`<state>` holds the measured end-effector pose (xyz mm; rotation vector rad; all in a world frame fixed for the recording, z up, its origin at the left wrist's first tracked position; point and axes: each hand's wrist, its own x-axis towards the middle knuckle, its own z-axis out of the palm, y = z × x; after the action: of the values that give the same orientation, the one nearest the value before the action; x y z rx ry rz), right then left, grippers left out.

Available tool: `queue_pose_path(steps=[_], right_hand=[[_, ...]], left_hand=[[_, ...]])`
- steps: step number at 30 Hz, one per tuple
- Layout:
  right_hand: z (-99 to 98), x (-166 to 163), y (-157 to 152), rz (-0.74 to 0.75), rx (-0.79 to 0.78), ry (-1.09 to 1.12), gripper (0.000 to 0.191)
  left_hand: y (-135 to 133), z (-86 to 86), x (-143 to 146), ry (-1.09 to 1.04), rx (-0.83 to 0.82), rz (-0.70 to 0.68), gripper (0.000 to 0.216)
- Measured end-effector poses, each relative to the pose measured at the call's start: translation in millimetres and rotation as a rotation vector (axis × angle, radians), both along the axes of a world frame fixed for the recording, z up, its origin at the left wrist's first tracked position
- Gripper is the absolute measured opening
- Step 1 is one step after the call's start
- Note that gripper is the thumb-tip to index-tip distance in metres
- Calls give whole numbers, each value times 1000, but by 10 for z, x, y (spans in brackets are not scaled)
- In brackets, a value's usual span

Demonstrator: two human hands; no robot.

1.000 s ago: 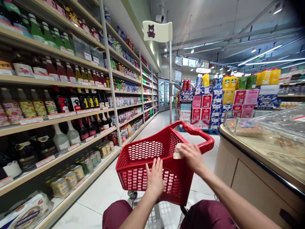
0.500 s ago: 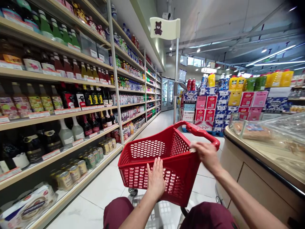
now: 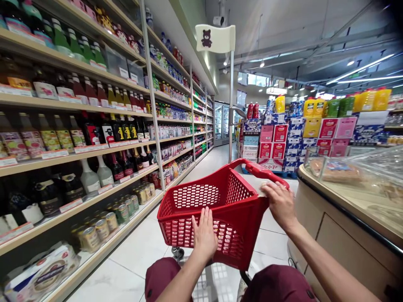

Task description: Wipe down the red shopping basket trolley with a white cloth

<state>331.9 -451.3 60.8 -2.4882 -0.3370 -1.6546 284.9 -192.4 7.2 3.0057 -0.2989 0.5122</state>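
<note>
A red plastic shopping cart (image 3: 208, 199) with honeycomb openings stands right in front of my knees, its basket bare inside where I can see. My left hand (image 3: 205, 239) lies flat against the near side wall, fingers stretched out and touching it. At the rear corner, just below the red handle (image 3: 262, 171), my right hand (image 3: 280, 203) is curled over a small white wipe (image 3: 262, 191), mostly hidden by the fingers. A pole carries a cream sign with a bear (image 3: 215, 38) behind the handle.
Shelves of bottles and cans (image 3: 78, 147) run along the left. A curved display counter (image 3: 333, 209) with packed food stands close on the right. Stacked drink cartons (image 3: 273, 144) are farther back. White tiled floor (image 3: 126, 268) lies between the shelves and cart.
My right hand has slid along the cart's top edge to the right, toward the handle end, with the wipe. The left hand stays flat on the side wall.
</note>
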Motion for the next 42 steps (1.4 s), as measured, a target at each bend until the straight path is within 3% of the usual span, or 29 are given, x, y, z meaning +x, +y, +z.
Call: queue_pose_path(steps=[2, 5, 7, 13, 19, 23, 25, 28, 30, 32, 36, 42], right_hand=[[-34, -4, 89, 29, -3, 8, 31], [-146, -44, 509, 207, -143, 119, 36], [-153, -51, 620, 241, -179, 162, 38], [-20, 3, 71, -59, 42, 12, 33], [-180, -68, 501, 254, -195, 83, 39], [-141, -67, 62, 101, 65, -49, 34], [-277, -120, -157, 27, 170, -108, 31], [-653, -262, -164, 142, 84, -17, 30], [-805, -319, -67, 223, 10, 51, 31], [-755, -312, -20, 181, 47, 26, 31], [-452, -243, -40, 32, 144, -72, 29], [-700, -399, 103, 168, -121, 98, 33]], left_hand=[[-2, 27, -4, 20, -5, -8, 76], [39, 102, -29, 35, 18, -28, 74], [74, 145, -47, 45, 40, -45, 72], [33, 140, -66, 58, 13, -44, 74], [45, 123, -71, 48, 61, -48, 72], [49, 110, -69, 19, 71, -42, 73], [28, 98, -67, -1, 77, -25, 74], [15, 88, -58, 15, 67, -14, 77], [26, 86, -48, 34, 64, -23, 78], [38, 85, -40, 32, 68, -42, 78], [30, 86, -37, -13, 71, -27, 78], [40, 63, -33, -8, 97, -35, 78]])
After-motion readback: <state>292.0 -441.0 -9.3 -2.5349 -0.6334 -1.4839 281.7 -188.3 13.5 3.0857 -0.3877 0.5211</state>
